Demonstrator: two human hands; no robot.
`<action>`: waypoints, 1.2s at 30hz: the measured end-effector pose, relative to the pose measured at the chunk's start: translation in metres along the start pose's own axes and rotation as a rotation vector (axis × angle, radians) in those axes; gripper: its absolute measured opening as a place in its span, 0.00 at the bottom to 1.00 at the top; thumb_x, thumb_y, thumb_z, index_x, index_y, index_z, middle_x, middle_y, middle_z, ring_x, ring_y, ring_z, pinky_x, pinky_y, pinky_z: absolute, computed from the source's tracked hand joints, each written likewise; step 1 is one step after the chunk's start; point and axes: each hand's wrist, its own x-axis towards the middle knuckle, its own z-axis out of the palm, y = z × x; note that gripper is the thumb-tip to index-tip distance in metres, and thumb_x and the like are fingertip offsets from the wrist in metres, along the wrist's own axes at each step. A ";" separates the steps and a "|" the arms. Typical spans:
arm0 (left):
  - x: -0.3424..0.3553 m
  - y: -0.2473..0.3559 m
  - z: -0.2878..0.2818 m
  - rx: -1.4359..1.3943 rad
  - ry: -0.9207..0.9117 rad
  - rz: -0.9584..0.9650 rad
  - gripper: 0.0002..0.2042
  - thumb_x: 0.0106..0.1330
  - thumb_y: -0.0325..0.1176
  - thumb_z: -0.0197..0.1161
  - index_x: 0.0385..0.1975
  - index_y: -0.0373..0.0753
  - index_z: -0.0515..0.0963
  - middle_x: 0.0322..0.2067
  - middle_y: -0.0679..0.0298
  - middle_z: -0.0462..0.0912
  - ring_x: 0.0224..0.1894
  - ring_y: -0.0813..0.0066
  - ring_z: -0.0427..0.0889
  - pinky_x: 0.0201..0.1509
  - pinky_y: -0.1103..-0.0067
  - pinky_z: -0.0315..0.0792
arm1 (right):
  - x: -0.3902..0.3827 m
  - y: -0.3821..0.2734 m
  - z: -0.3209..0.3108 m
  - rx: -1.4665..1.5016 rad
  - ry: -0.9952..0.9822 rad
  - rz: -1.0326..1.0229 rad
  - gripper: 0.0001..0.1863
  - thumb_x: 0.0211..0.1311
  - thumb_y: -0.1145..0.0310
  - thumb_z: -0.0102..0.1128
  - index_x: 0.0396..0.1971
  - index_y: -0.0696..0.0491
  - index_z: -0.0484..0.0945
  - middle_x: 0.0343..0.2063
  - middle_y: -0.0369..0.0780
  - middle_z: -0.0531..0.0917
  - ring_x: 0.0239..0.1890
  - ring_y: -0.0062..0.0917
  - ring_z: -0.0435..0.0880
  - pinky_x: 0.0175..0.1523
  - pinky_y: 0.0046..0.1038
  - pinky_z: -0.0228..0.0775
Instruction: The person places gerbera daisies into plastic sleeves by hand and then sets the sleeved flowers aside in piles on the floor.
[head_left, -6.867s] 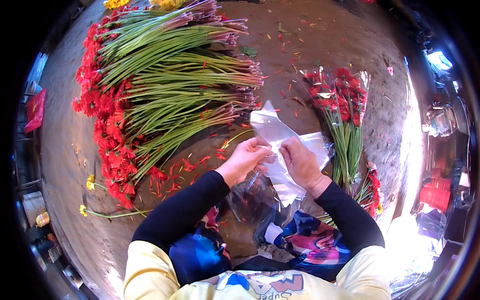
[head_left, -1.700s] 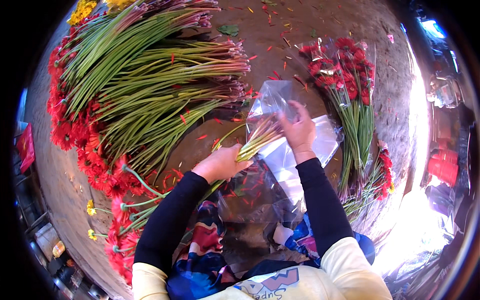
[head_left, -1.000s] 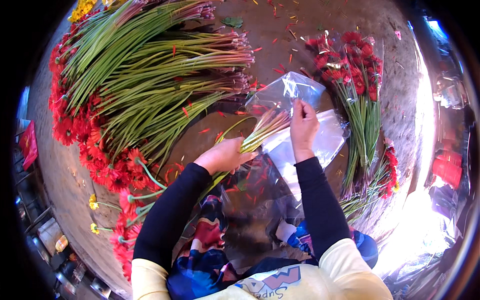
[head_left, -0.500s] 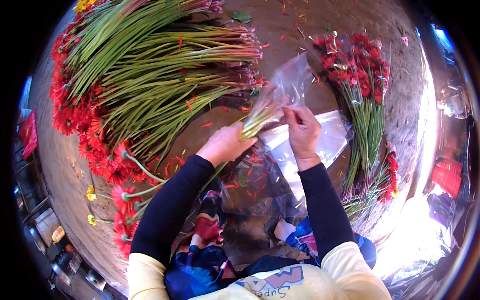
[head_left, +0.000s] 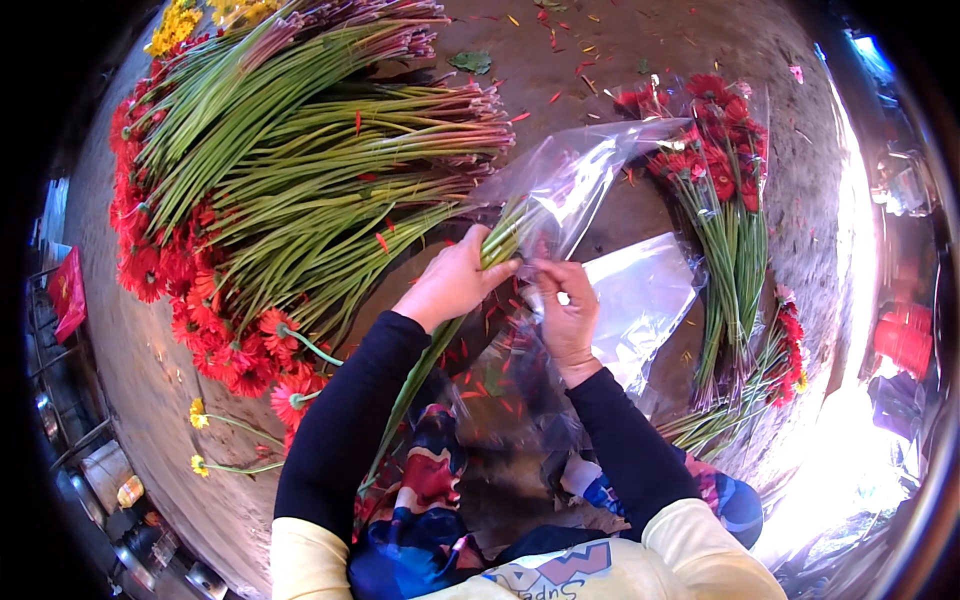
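My left hand [head_left: 448, 283] is closed around a small bunch of green flower stems [head_left: 506, 236], whose cut ends point up and away from me. The other end of the bunch runs back under my left forearm, where red gerbera heads [head_left: 292, 400] show. A clear plastic sleeve [head_left: 575, 185] covers the cut ends and stretches off to the right. Beside the bunch, my right hand [head_left: 568, 318] is closed, pinching the sleeve's near edge between thumb and fingers. Just right of that hand lies a stack of flat clear sleeves [head_left: 648, 290].
A large pile of red gerberas [head_left: 330, 190] fills the left, stems pointing right. Yellow flowers [head_left: 178, 25] lie at the far left. Sleeved red gerberas [head_left: 722, 200] lie at the right, with more stems [head_left: 720, 425] nearer. Loose petals and a leaf [head_left: 470, 62] dot the brown surface.
The sleeve has been drawn further over the stems and now spreads out to the right. My right hand has moved left and nearer to me; my left hand keeps its grip.
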 end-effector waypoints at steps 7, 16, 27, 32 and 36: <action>0.014 -0.020 0.017 0.105 0.368 0.166 0.26 0.59 0.48 0.64 0.44 0.37 0.61 0.21 0.58 0.76 0.17 0.70 0.75 0.23 0.74 0.69 | -0.011 -0.013 0.016 0.122 -0.299 -0.041 0.05 0.55 0.72 0.63 0.30 0.54 0.76 0.27 0.38 0.74 0.32 0.26 0.75 0.35 0.24 0.67; 0.019 -0.006 0.015 -0.248 0.185 -0.075 0.28 0.60 0.46 0.64 0.48 0.36 0.55 0.25 0.59 0.76 0.21 0.73 0.74 0.25 0.78 0.68 | -0.043 0.011 0.035 0.287 -0.369 0.399 0.38 0.46 0.73 0.70 0.56 0.54 0.57 0.56 0.42 0.60 0.54 0.27 0.69 0.52 0.28 0.69; 0.019 0.046 0.031 0.182 0.552 0.090 0.33 0.46 0.55 0.70 0.45 0.38 0.65 0.35 0.55 0.76 0.40 0.53 0.76 0.44 0.65 0.67 | -0.063 0.062 0.079 0.873 -0.376 0.428 0.35 0.60 0.78 0.54 0.63 0.58 0.47 0.58 0.45 0.64 0.62 0.28 0.61 0.64 0.28 0.54; 0.038 0.051 0.001 0.391 0.935 0.574 0.38 0.35 0.42 0.76 0.50 0.44 0.63 0.44 0.59 0.65 0.45 0.59 0.67 0.51 0.67 0.59 | -0.035 0.006 0.059 0.247 -0.292 0.298 0.27 0.62 0.74 0.53 0.57 0.60 0.52 0.49 0.47 0.71 0.52 0.30 0.70 0.57 0.30 0.62; 0.057 0.069 -0.017 0.321 0.990 0.703 0.39 0.41 0.35 0.73 0.58 0.45 0.62 0.49 0.56 0.63 0.52 0.57 0.63 0.51 0.68 0.65 | -0.008 -0.015 0.046 0.309 -0.255 0.336 0.21 0.62 0.73 0.53 0.51 0.59 0.56 0.40 0.44 0.74 0.42 0.27 0.76 0.47 0.28 0.69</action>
